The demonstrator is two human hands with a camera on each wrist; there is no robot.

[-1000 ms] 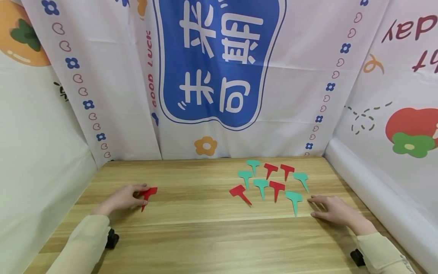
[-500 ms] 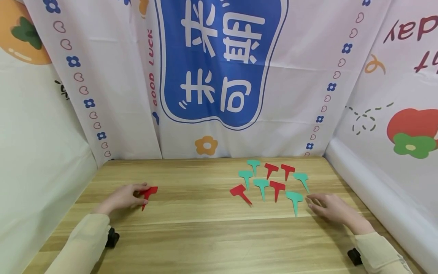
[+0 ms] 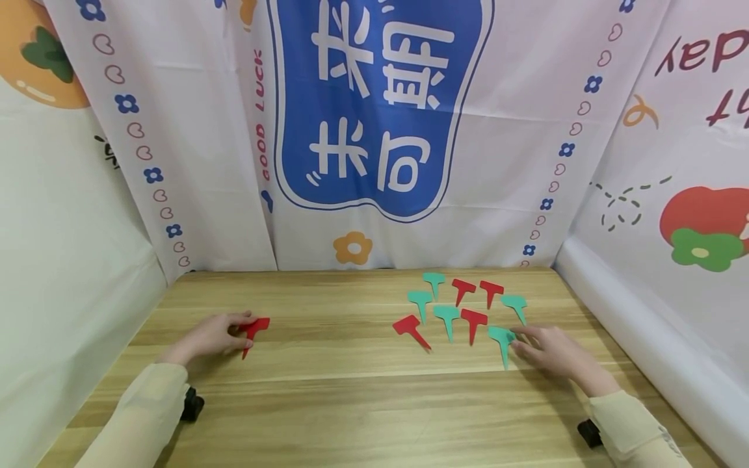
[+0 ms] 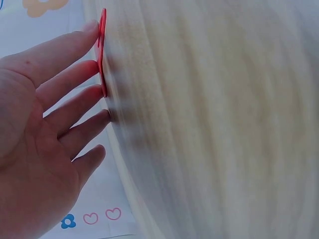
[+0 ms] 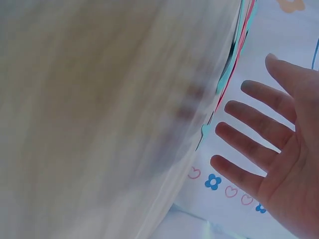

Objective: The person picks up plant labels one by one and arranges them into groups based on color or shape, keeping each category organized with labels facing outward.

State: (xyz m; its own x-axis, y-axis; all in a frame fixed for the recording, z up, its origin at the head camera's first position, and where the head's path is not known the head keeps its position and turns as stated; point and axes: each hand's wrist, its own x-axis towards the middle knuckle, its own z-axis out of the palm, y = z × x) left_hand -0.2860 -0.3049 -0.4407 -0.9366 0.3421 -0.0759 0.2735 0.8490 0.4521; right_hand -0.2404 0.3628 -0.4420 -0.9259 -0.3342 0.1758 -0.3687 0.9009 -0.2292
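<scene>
At the table's left, my left hand (image 3: 213, 337) rests its thumb and fingertips on a red T-shaped plant label (image 3: 253, 331). In the left wrist view this red label (image 4: 102, 55) appears edge-on against the wood, at the tips of nearly straight fingers. On the right side, my right hand (image 3: 552, 351) hovers beside the nearest green T-shaped plant label (image 3: 500, 337), its fingertips overlapping the label's right end. The right wrist view shows the right hand (image 5: 279, 134) with spread fingers and nothing between them.
Several more green labels (image 3: 446, 314) and red labels (image 3: 473, 320) lie loosely grouped on the right half of the wooden table (image 3: 351, 416). A printed white cloth (image 3: 205, 227) hangs behind the table's back edge, with cloth on both sides too.
My right hand has moved left, from beside the nearest green label to over its right end. The left hand and its red label have stayed in place.
</scene>
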